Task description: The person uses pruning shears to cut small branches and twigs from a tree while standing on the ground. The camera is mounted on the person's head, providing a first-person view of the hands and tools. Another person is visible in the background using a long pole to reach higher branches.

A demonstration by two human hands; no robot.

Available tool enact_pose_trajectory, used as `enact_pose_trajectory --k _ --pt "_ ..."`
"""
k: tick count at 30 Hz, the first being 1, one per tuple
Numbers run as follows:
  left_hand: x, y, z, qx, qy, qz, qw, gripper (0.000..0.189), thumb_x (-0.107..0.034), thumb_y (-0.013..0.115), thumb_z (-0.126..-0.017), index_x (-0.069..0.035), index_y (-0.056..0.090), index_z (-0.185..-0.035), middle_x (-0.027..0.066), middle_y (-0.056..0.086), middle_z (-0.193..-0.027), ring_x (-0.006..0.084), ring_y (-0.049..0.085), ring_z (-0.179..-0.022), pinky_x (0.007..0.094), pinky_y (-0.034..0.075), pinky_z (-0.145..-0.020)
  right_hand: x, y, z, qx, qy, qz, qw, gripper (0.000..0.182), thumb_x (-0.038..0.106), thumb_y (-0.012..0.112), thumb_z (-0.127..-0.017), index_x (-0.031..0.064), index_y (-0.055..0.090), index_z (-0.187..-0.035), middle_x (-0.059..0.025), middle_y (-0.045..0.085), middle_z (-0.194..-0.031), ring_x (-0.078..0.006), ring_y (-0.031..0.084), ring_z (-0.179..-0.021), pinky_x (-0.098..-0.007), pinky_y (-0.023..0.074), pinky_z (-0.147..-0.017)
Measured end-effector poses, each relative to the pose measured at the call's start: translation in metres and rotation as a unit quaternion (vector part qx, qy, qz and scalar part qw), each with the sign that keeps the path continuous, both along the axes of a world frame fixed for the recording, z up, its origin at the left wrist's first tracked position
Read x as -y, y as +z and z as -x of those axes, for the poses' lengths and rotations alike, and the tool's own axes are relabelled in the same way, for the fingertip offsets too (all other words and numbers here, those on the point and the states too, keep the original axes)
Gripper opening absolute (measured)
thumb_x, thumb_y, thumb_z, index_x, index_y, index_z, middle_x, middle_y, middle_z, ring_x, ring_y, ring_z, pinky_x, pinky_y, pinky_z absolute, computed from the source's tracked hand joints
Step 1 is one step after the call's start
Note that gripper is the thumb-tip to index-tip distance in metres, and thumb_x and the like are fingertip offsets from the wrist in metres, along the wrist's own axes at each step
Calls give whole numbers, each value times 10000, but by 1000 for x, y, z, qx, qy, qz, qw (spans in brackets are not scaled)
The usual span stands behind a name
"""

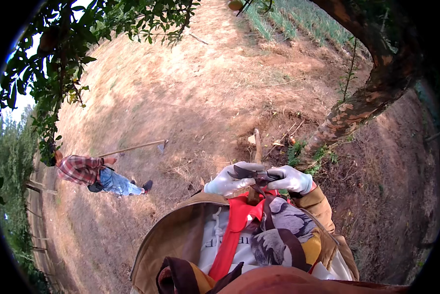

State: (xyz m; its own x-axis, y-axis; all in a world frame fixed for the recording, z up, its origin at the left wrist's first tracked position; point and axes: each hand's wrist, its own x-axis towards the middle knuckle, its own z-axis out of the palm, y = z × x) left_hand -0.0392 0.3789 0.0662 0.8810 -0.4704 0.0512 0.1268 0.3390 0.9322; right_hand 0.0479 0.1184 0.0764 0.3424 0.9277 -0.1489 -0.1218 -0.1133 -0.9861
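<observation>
Both my hands wear pale gloves and are close together in front of my chest. My left hand (231, 180) has its fingers around one side of a dark metal tool (259, 175), which looks like pruning shears. The other side of that tool is held by my right hand (290, 179). Whether its blades are apart I cannot tell. Just beyond and below the hands runs a wooden handle (258, 147), partly hidden by them; what it belongs to is not clear. A red strap (236, 220) and a patterned scarf (279, 235) hang on my chest.
A thick, leaning tree trunk (347, 114) rises at the right. At the left a person (95, 174) in a plaid shirt holds a long-handled hoe (131, 148). Leafy branches (65, 47) hang at the upper left. Green crop rows (279, 24) grow beyond the dry ground.
</observation>
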Motion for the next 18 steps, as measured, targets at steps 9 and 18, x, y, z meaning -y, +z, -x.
enact_pose_trajectory --k 9,18 --pt "-13 15 5 102 29 -103 989 398 -63 744 -915 4 657 -1298 93 635 -1150 207 615 -1111 343 456 -973 -6 -17 10 -71 30 -29 997 655 56 686 -893 -12 431 -1493 -47 595 -1341 -103 523 -1190 -285 454 -1001" --pt "-15 8 -4 235 -7 -207 950 420 -238 756 -915 -32 674 -1273 131 549 -1357 268 464 -1340 418 372 -1113 -25 -26 23 39 76 -55 995 627 90 694 -916 8 446 -1487 -132 591 -1328 -200 553 -1215 -349 421 -1065"
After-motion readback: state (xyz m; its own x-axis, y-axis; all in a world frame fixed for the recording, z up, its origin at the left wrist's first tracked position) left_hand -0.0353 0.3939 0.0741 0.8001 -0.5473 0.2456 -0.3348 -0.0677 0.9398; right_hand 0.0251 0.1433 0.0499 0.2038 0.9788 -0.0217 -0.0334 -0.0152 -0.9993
